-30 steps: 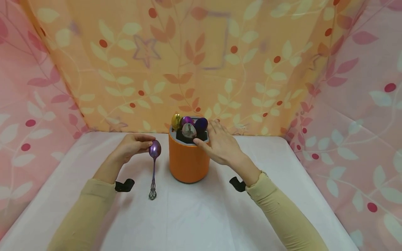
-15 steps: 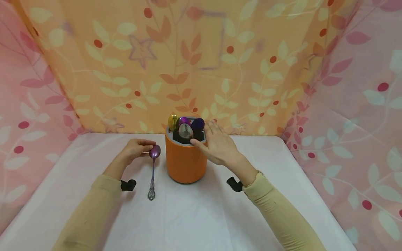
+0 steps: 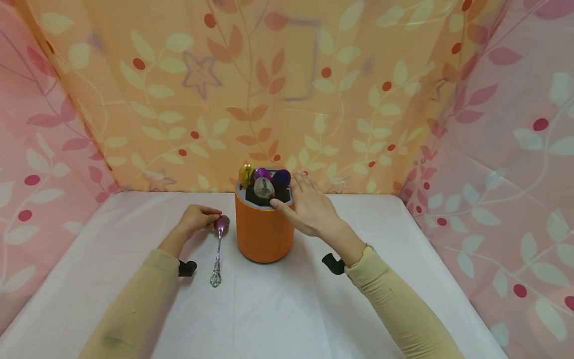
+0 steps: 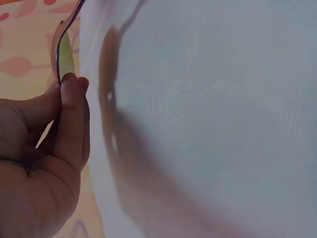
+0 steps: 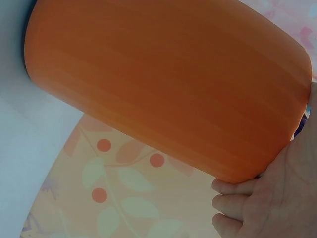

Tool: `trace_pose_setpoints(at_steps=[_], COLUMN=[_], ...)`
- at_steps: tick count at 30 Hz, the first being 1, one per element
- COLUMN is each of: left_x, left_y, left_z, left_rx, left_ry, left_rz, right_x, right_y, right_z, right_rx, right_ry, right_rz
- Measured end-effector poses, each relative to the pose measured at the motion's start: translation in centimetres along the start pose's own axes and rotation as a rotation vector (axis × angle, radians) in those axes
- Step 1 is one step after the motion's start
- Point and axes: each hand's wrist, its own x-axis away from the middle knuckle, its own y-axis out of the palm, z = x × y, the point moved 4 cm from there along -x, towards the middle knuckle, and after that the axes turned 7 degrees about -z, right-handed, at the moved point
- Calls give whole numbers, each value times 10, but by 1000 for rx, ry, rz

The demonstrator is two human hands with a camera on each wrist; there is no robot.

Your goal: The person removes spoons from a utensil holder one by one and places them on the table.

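Note:
My left hand (image 3: 199,219) pinches a shiny purple spoon (image 3: 218,252) by its bowl, between thumb and fingers. Its ornate openwork handle points toward me, left of an orange cylindrical holder (image 3: 264,232). In the left wrist view the spoon (image 4: 58,54) shows edge-on at the fingertips. My right hand (image 3: 311,207) rests against the holder's upper right rim with its fingers fairly straight, thumb at the front edge. Inside the holder stand several spoons, bowls up: a gold spoon (image 3: 246,175), a silver spoon (image 3: 264,188), a purple spoon (image 3: 261,173) and a dark blue spoon (image 3: 281,178).
The holder stands on a table with a white cloth (image 3: 269,314). A patterned orange curtain (image 3: 287,99) hangs behind, and pink leafy curtains (image 3: 515,199) flank both sides. A black wrist camera mount (image 3: 187,268) juts from the left cuff, another (image 3: 333,264) from the right.
My left hand has come lower and a little toward the holder, bringing the spoon's bowl down with it. My right hand keeps its place at the holder's rim. The head view has shifted slightly.

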Motion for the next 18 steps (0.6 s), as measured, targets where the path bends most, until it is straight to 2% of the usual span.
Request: trace_pose_setpoints(at_steps=[3,9,18], left_x=[-1,0,1], left_y=[3,8,7], left_z=[-5,-11,-11], left_rx=[25,41,-34], left_ry=[-23,-25,-17], left_rz=[11,33,69], right_x=[0,0,0], right_y=[1,1,0], right_z=[0,-1,0], right_rx=[2,3,5], right_ry=[0,-7,-8], right_rz=[2,13,23])
